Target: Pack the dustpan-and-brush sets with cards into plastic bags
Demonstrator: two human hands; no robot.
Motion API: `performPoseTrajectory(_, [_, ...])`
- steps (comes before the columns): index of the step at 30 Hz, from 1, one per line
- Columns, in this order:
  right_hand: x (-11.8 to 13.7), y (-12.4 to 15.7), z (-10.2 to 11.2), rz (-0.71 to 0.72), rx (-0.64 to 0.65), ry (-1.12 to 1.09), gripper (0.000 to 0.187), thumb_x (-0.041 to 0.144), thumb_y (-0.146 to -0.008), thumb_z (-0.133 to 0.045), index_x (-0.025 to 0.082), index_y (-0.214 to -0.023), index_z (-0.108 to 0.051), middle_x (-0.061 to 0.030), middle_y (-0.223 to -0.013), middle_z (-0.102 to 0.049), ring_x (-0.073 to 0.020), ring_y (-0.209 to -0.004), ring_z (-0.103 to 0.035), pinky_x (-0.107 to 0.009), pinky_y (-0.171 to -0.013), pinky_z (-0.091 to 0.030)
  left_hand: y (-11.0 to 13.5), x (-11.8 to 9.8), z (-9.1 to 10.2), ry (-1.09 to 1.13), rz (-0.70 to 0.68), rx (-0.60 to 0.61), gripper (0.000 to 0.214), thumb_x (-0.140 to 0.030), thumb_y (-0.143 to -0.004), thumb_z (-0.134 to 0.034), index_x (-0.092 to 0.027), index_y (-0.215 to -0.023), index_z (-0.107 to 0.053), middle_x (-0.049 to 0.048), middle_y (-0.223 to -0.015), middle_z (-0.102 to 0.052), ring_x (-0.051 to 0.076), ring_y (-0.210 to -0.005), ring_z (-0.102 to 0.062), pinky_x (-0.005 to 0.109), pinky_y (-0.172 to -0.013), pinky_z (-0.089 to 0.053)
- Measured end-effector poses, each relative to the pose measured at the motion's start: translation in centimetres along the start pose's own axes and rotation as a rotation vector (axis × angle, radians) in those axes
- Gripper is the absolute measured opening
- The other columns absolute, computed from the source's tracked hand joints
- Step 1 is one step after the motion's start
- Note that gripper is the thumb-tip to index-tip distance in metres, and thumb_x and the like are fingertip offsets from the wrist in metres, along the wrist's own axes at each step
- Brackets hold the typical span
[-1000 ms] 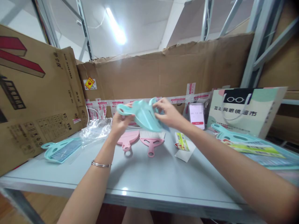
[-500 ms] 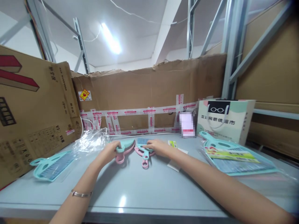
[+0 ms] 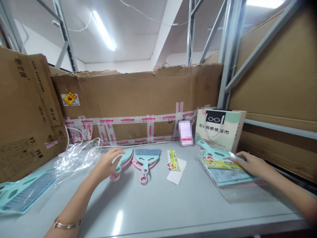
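On the grey table, my left hand (image 3: 109,162) is closed around a teal dustpan (image 3: 127,154), with a pink one (image 3: 128,162) directly under it. Just right of that lies a small teal brush (image 3: 146,160) with blue bristles, on top of a pink piece (image 3: 143,178) with a ring handle. My right hand (image 3: 250,162) has its fingers at the right edge of a packaged dustpan and brush set (image 3: 231,177), in clear plastic with a yellow-green label (image 3: 220,162). The undersides of both grips are hidden.
Another teal dustpan and brush set (image 3: 27,191) lies at the left, beside crumpled clear plastic (image 3: 76,160). A label card (image 3: 173,161) rests on white paper (image 3: 178,175). A paper bag (image 3: 220,129) stands at the back right, and large cardboard boxes (image 3: 133,92) border the table.
My right hand has left the small brush and moved right onto the packaged set. My left hand stays on the teal and pink dustpans. The view has turned right.
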State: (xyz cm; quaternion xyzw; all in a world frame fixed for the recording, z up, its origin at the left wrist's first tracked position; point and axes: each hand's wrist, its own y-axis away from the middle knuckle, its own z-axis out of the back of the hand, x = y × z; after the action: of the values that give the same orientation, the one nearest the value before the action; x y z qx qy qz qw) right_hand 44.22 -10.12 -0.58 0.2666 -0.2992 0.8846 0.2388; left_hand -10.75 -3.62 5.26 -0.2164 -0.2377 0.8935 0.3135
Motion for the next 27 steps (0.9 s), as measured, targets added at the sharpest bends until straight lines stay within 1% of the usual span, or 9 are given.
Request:
performPoseTrajectory(3, [0.6,0.6,0.1,-0.021,0.157,0.133,0.012,0.03,-0.071,-0.06,0.027,-0.061,-0.054,-0.0135,-0.083,-0.064,-0.0256,-0.072,-0.057,-0.035,-0.062,-0.034,0.0,-0.7,0.1,0.025,-0.037,0.001,0.026,-0.029,-0.085,-0.039,-0.023,-0.097,-0.061,0.0071,-0.107,-0.061,0.02,-0.1,-0.055,0.033,-0.087,-0.043])
performPoseTrajectory(9, [5.0,1.0,1.8,-0.024,-0.007,0.197,0.01,0.026,-0.077,-0.047,0.027,-0.069,-0.043,-0.0145,-0.082,-0.06,-0.0212,-0.06,-0.048,-0.035,-0.061,-0.031,-0.5,-3.3,0.4,0.212,-0.012,-0.099,0.021,-0.03,-0.082,-0.047,-0.023,-0.093,-0.063,0.0073,-0.103,-0.062,0.021,-0.1,-0.055,0.034,-0.089,-0.043])
performPoseTrajectory(11, [8.0,0.9,1.9,0.01,-0.043,0.111,0.007,0.026,-0.078,-0.046,0.026,-0.071,-0.043,-0.0134,-0.078,-0.059,-0.0203,-0.06,-0.048,-0.034,-0.061,-0.032,-1.7,-5.3,-0.1,0.37,0.114,-0.109,0.022,-0.034,-0.081,-0.049,-0.022,-0.092,-0.064,0.0079,-0.1,-0.063,0.021,-0.095,-0.057,0.031,-0.081,-0.047])
performPoseTrajectory(13, [11.9,0.9,1.0,0.098,-0.05,-0.029,0.006,0.026,-0.078,-0.046,0.024,-0.073,-0.046,-0.0107,-0.077,-0.059,-0.0197,-0.064,-0.049,-0.032,-0.062,-0.034,-3.4,-7.6,-1.1,0.61,0.279,-0.002,0.031,-0.041,-0.08,-0.052,-0.022,-0.103,-0.06,0.0092,-0.105,-0.061,0.02,-0.088,-0.06,0.029,-0.069,-0.051])
performPoseTrajectory(17, [20.0,1.7,-3.6,0.299,0.117,-0.257,0.01,0.027,-0.075,-0.05,0.021,-0.067,-0.051,-0.0031,-0.071,-0.059,-0.0174,-0.067,-0.052,-0.029,-0.066,-0.038,-6.7,-10.2,-3.8,1.098,0.464,0.232,0.067,-0.045,-0.071,-0.062,-0.028,-0.13,-0.036,0.0107,-0.11,-0.058,0.017,-0.066,-0.063,0.025,-0.048,-0.05])
performPoseTrajectory(19, [22.8,2.5,-5.9,0.386,0.157,-0.386,0.008,0.026,-0.075,-0.05,0.021,-0.069,-0.052,-0.0027,-0.075,-0.059,-0.0171,-0.071,-0.054,-0.03,-0.07,-0.04,-7.6,-9.7,-4.9,1.144,0.506,0.138,0.058,-0.04,-0.07,-0.065,-0.024,-0.121,-0.044,0.0078,-0.096,-0.063,0.014,-0.061,-0.061,0.021,-0.045,-0.047])
performPoseTrajectory(23, [24.7,4.7,-8.4,0.47,-0.097,-0.635,0.016,0.035,-0.075,-0.054,0.02,-0.08,-0.054,-0.0059,-0.086,-0.058,-0.0186,-0.081,-0.054,-0.034,-0.078,-0.042,-7.3,-6.9,-5.5,1.168,0.648,-0.227,0.031,-0.03,-0.07,-0.063,-0.018,-0.097,-0.05,0.0023,-0.08,-0.061,0.012,-0.063,-0.061,0.019,-0.049,-0.047])
performPoseTrajectory(25, [24.6,6.0,-9.2,0.488,0.029,-0.733,0.02,0.039,-0.077,-0.053,0.019,-0.077,-0.056,-0.0043,-0.078,-0.059,-0.0178,-0.076,-0.055,-0.033,-0.075,-0.043,-6.7,-5.8,-5.4,1.174,0.728,-0.361,0.029,-0.029,-0.07,-0.061,-0.02,-0.093,-0.046,-0.0005,-0.075,-0.06,0.012,-0.059,-0.06,0.019,-0.047,-0.046])
performPoseTrajectory(27, [24.5,7.3,-10.3,0.399,0.316,-0.854,0.024,0.042,-0.074,-0.057,0.019,-0.073,-0.057,-0.0027,-0.071,-0.06,-0.0165,-0.069,-0.056,-0.032,-0.071,-0.045,-6.1,-5.4,-5.5,1.178,0.775,-0.44,0.029,-0.028,-0.071,-0.06,-0.022,-0.091,-0.041,-0.0027,-0.071,-0.059,0.011,-0.055,-0.058,0.018,-0.045,-0.045])
